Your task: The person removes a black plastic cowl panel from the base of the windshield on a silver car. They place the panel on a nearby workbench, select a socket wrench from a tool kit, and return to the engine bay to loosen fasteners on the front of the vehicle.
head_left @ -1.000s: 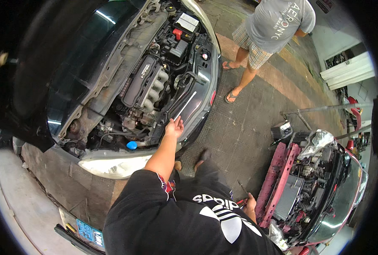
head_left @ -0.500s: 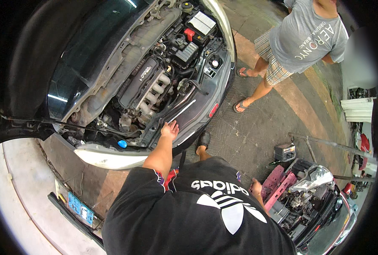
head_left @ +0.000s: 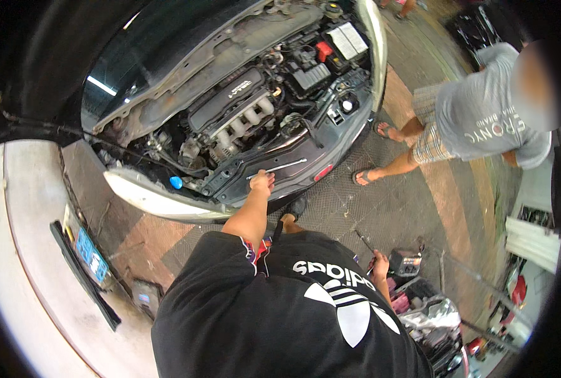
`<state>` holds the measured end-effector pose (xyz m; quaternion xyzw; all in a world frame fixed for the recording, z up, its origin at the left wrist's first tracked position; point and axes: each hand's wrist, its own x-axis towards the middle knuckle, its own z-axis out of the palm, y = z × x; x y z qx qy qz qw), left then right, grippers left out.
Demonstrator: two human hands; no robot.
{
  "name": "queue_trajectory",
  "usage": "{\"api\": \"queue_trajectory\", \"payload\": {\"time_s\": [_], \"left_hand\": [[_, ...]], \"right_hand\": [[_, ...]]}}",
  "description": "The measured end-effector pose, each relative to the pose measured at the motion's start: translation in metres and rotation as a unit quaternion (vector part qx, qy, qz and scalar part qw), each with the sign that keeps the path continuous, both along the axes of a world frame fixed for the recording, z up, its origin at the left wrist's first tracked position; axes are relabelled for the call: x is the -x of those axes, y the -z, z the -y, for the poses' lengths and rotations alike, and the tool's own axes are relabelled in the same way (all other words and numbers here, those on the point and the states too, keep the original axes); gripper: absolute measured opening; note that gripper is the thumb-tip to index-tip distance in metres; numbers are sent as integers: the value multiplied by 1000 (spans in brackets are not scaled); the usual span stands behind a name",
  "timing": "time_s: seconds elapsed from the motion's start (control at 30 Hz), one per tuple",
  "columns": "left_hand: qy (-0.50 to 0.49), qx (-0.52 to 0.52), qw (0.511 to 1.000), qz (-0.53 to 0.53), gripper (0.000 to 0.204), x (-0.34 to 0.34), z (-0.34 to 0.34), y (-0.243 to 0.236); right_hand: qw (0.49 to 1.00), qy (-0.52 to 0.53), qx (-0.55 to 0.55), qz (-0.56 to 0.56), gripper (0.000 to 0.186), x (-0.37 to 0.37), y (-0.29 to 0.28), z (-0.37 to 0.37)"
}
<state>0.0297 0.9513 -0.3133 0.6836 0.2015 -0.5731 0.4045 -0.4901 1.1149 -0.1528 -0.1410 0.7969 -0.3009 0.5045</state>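
In front of me is a car's open engine bay, with the dark engine cover [head_left: 227, 101] on top of the engine. My left hand [head_left: 263, 182] reaches over the front panel [head_left: 299, 179]. Its fingers are closed at one end of a long silver wrench [head_left: 288, 167], which slants across the panel. Low at my right side, my right hand [head_left: 379, 263] grips a thin dark rod-shaped tool [head_left: 364, 240] that points forward and left. The hand hides that tool's rear part, so I cannot tell its exact kind.
A blue reservoir cap [head_left: 176, 183] sits near the left headlight [head_left: 145, 196]. Ahead right stands a person in a grey shirt [head_left: 473, 113]. A black battery-like box [head_left: 406, 262] lies by another car's opened front [head_left: 432, 321]. At left is a blue case [head_left: 91, 253].
My left hand has closed on the silver wrench's end. My right hand has come up a little, and the dark tool in it now shows. The view has shifted; the other person appears farther right.
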Motion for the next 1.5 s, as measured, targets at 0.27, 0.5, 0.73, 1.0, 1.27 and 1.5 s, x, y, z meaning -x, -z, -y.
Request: {"api": "queue_trajectory", "payload": {"time_s": [0.27,0.5,0.73,1.0,1.27,1.5], "left_hand": [[39,166,971,167,26,13,57,-45],[280,214,861,366,35,9,159,-39],[444,119,761,458,43,30,213,-83],[330,134,843,403,36,20,222,-27],[307,114,872,364,39,34,227,-68],[313,113,861,384,39,26,236,-19]], "right_hand": [[1000,-14,-24,5,17,29,35,-22],[999,-27,-10,-15,19,33,39,-14],[1000,16,8,-23,18,21,27,-55],[998,62,-2,-25,20,29,24,-97],[996,61,-50,-43,19,25,20,-120],[997,22,-40,-69,22,33,14,-99]]}}
